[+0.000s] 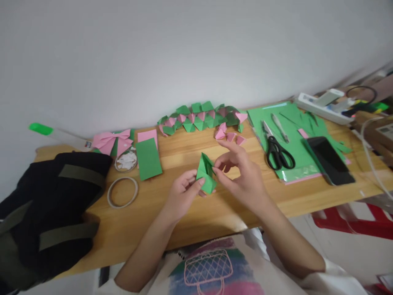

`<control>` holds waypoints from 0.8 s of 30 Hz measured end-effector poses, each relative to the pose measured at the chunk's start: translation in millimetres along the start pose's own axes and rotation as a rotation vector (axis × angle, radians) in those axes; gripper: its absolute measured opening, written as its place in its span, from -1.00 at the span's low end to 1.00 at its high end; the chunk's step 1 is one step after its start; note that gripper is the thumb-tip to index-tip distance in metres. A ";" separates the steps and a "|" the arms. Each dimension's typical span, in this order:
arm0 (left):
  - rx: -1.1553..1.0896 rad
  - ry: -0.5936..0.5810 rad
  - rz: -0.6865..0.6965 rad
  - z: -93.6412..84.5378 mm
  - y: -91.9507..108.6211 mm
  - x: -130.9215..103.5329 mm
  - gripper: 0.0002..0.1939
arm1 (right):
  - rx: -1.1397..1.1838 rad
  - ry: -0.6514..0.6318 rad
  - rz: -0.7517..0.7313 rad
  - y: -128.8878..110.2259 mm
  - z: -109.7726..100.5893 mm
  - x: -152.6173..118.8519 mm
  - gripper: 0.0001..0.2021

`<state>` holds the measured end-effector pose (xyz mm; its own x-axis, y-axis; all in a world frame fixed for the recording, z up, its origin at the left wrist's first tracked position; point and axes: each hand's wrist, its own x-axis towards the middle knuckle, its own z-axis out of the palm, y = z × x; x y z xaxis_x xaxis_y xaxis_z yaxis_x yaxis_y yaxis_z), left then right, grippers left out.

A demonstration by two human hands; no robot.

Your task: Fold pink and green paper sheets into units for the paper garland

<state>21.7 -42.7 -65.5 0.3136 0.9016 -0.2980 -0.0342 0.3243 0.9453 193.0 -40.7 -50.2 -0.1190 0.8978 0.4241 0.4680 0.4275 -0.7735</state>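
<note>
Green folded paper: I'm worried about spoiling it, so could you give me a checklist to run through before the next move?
1. Green folded paper supported: ok, gripped by the left hand, thumb across its front.
2. Right hand placed: ok, fingers at the paper's right edge.
3. Black scissors out of the hands: ok, lying on the green sheets.
4. Phone apart from the hands: ok, off to the right.
5. Creases sharp: cannot tell, too small.

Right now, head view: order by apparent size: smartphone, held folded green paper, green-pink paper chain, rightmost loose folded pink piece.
1. Green-pink paper chain
2. Smartphone
3. Held folded green paper
4. Rightmost loose folded pink piece
</note>
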 end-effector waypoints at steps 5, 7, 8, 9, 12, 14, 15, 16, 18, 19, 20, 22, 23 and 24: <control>-0.100 0.031 0.012 3.6 3.7 -7.5 -0.70 | -0.087 0.026 -0.087 -8.4 -1.2 -2.5 -0.36; -0.124 0.060 0.032 6.9 5.8 -9.2 -0.71 | -0.102 0.061 -0.103 -12.6 1.2 -3.5 -0.35; -0.132 0.075 0.044 8.8 7.2 -10.1 -0.72 | -0.116 0.086 -0.111 -14.6 3.1 -4.0 -0.35; -0.139 0.089 0.054 10.8 8.7 -11.0 -0.73 | -0.134 0.116 -0.120 -16.5 5.3 -4.6 -0.35; -0.153 0.136 0.094 15.8 12.6 -13.3 -0.75 | -0.172 0.191 -0.146 -19.9 12.2 -6.4 -0.35; -0.170 0.150 0.119 17.1 13.6 -14.2 -0.76 | -0.138 0.202 -0.149 -19.6 14.8 -7.2 -0.36; -0.185 0.147 0.126 17.1 13.6 -14.5 -0.76 | -0.103 0.198 -0.144 -19.0 15.1 -7.4 -0.35; -0.209 0.140 0.127 16.8 13.5 -14.7 -0.76 | -0.060 0.190 -0.134 -18.3 14.5 -7.5 -0.35; -0.284 0.124 0.112 15.7 13.3 -15.1 -0.75 | 0.028 0.170 -0.108 -17.6 11.5 -7.1 -0.33; -0.328 0.112 0.096 15.2 13.7 -15.5 -0.74 | 0.068 0.162 -0.091 -17.9 9.2 -6.6 -0.32; -0.372 0.094 0.074 14.8 14.4 -15.9 -0.74 | 0.107 0.157 -0.074 -18.8 6.7 -6.0 -0.32; -0.450 0.042 0.023 14.2 17.1 -16.8 -0.73 | 0.182 0.147 -0.040 -22.0 1.6 -4.5 -0.33; -0.480 0.013 0.001 14.1 18.8 -17.3 -0.72 | 0.218 0.142 -0.022 -23.9 -0.7 -3.6 -0.35; -0.507 -0.014 -0.015 14.1 20.5 -17.8 -0.71 | 0.251 0.136 -0.002 -25.7 -2.7 -2.7 -0.36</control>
<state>28.8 -56.1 -38.9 0.3300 0.8930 -0.3060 -0.4848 0.4384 0.7568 183.6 -54.4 -30.2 0.0070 0.8813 0.4724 0.2343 0.4578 -0.8576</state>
